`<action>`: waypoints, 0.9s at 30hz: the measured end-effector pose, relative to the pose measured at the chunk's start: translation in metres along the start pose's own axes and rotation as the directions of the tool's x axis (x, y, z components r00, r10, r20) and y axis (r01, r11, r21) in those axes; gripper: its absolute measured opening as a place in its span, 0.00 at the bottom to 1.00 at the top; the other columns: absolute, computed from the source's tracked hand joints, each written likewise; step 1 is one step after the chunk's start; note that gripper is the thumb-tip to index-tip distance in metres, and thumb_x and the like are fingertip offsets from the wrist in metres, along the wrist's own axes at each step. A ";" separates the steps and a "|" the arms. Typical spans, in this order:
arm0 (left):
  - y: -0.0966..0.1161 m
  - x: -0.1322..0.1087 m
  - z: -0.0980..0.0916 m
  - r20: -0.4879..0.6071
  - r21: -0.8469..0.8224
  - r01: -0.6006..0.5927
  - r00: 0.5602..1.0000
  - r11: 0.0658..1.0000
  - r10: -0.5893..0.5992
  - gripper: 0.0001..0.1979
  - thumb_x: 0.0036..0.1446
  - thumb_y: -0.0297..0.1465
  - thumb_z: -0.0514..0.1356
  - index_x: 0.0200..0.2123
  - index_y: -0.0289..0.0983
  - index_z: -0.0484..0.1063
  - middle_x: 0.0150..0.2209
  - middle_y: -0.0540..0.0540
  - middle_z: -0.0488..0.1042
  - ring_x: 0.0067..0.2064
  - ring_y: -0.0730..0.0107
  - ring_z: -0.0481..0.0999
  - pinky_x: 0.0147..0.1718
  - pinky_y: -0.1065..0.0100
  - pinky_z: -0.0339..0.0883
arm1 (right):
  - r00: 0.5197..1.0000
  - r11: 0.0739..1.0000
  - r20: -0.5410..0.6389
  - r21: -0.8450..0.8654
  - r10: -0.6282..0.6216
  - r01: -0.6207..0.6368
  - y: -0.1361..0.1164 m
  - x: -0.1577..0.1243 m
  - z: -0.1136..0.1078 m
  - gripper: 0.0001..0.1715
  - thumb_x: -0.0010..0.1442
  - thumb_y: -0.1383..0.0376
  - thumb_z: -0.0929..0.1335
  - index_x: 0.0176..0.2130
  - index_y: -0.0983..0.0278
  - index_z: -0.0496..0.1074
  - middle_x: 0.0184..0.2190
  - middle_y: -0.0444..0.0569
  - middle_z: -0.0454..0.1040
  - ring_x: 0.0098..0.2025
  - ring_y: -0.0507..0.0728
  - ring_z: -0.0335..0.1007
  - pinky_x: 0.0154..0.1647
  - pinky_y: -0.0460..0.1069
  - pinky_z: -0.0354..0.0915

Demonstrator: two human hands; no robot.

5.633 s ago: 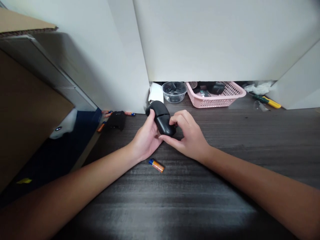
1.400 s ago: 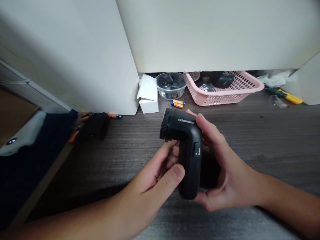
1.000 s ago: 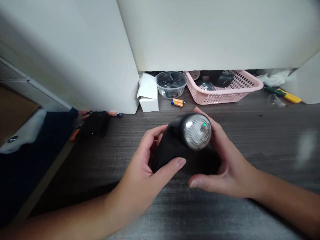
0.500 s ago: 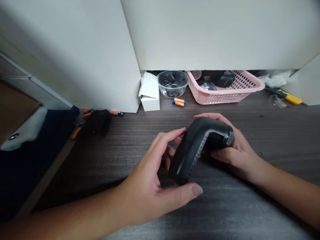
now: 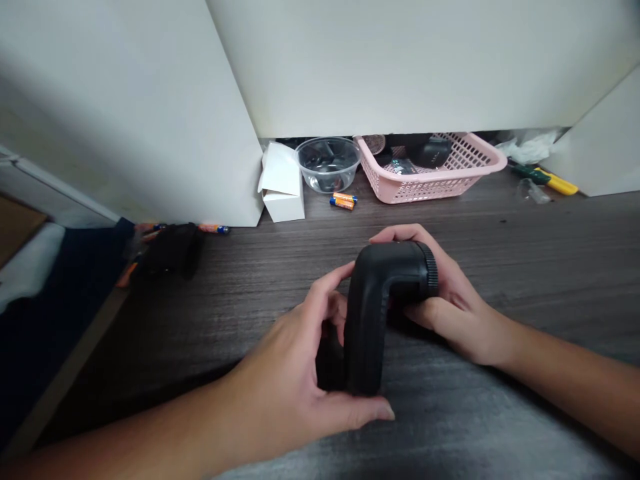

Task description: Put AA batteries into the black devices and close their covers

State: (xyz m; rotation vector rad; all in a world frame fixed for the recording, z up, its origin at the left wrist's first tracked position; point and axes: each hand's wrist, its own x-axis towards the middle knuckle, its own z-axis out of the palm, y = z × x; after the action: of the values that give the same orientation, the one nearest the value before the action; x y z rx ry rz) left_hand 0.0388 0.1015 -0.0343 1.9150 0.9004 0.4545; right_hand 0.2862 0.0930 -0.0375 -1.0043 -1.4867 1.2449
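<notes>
While in hands [image 5: 285, 380] [image 5: 450, 313], lint shaver [image 5: 373, 313] mid-desk

A lint shaver [image 5: 373, 320] is sitting between the left hand [image 5: 285, 380] and the right hand [image 5: 450, 307], over the desk [image 5: 500, 267]; behind them, a carton [image 5: 283, 185] is standing just beside the cabinet [image 5: 130, 113] and left of a glass bowl [image 5: 328, 165]; two batteries [image 5: 343, 201] are lying just before that bowl; a basket [image 5: 430, 183] is sitting to its right, a round device [image 5: 429, 152] lying inside – and further right, a screwdriver [image 5: 545, 179] is lying beside a plastic bag [image 5: 527, 150]; left of the cabinet's corner, a dark cloth [image 5: 173, 250] is lying near the desk's edge.
</notes>
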 end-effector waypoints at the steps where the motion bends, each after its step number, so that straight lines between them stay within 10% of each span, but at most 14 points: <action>1: 0.000 0.000 0.000 0.001 0.017 0.005 1.000 1.000 -0.005 0.59 0.49 0.48 0.78 0.74 0.54 0.46 0.53 0.44 0.76 0.55 0.48 0.80 0.55 0.47 0.77 | 1.000 1.000 0.005 -0.010 -0.001 0.001 -0.001 0.000 0.000 0.33 0.57 0.73 0.70 0.58 0.50 0.66 0.43 0.41 0.73 0.38 0.54 0.69 0.37 0.48 0.70; 22: 0.003 0.002 -0.002 0.015 -0.002 -0.008 1.000 1.000 0.008 0.60 0.49 0.49 0.78 0.76 0.52 0.45 0.54 0.41 0.76 0.53 0.48 0.80 0.52 0.50 0.76 | 0.998 0.999 0.055 0.038 -0.002 0.000 0.002 -0.001 0.000 0.32 0.65 0.59 0.72 0.65 0.50 0.62 0.48 0.46 0.75 0.44 0.59 0.73 0.45 0.53 0.73; 27: 0.001 0.003 -0.002 0.024 0.013 -0.037 0.999 0.999 0.036 0.50 0.59 0.44 0.73 0.75 0.53 0.47 0.55 0.43 0.75 0.49 0.58 0.77 0.49 0.55 0.74 | 0.990 1.000 -0.138 0.005 -0.004 0.005 0.012 -0.011 -0.012 0.24 0.69 0.51 0.70 0.60 0.55 0.70 0.45 0.47 0.76 0.41 0.58 0.73 0.45 0.53 0.73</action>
State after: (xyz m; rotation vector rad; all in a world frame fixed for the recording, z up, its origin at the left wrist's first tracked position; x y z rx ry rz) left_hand 0.0404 0.1045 -0.0324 1.9481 0.8563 0.4469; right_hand 0.3006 0.0868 -0.0504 -1.0613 -1.3774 1.1515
